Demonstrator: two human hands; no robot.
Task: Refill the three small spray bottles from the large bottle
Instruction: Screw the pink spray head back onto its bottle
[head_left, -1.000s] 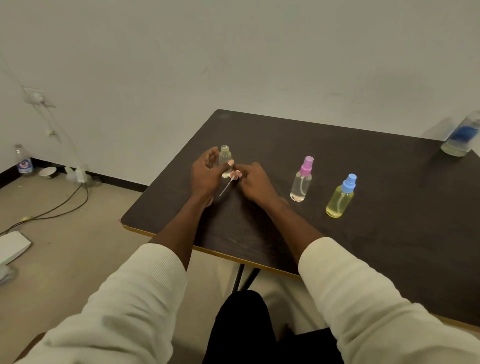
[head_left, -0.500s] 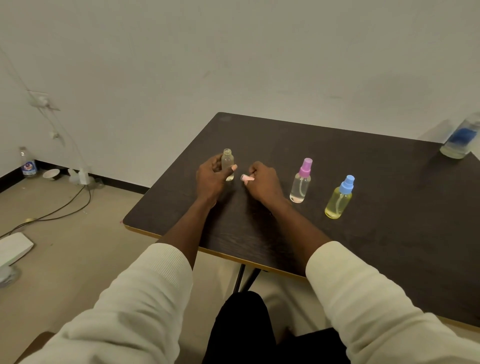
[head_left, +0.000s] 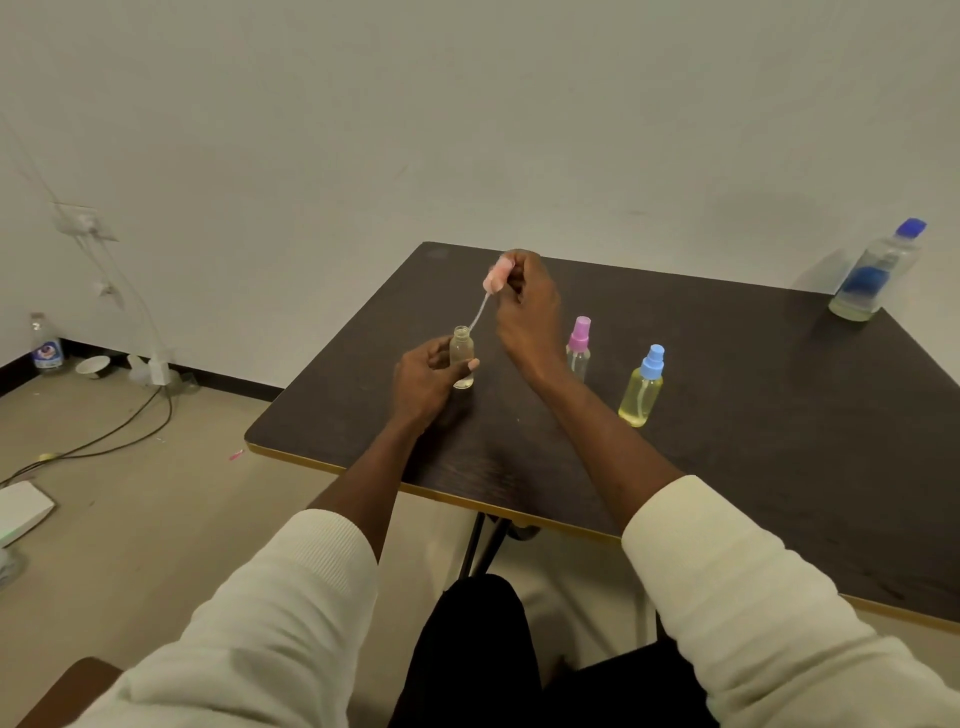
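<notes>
Your left hand (head_left: 423, 376) grips the open bottle (head_left: 462, 358) on the bench (head_left: 753, 415); your right hand (head_left: 527, 306) pinches the pink sprayer (head_left: 497, 275), its tube tip at the bottle's mouth.

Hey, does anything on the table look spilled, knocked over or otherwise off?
No spill shows. The large clear bottle with the blue cap looks tilted at the far right corner of the dark table, though wide-angle distortion may cause that.

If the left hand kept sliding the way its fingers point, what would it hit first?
The left hand grips the small open clear bottle, fingers pointing right. Going on, it would probably meet the right forearm first, then the pink-capped spray bottle; depth is uncertain.
</notes>
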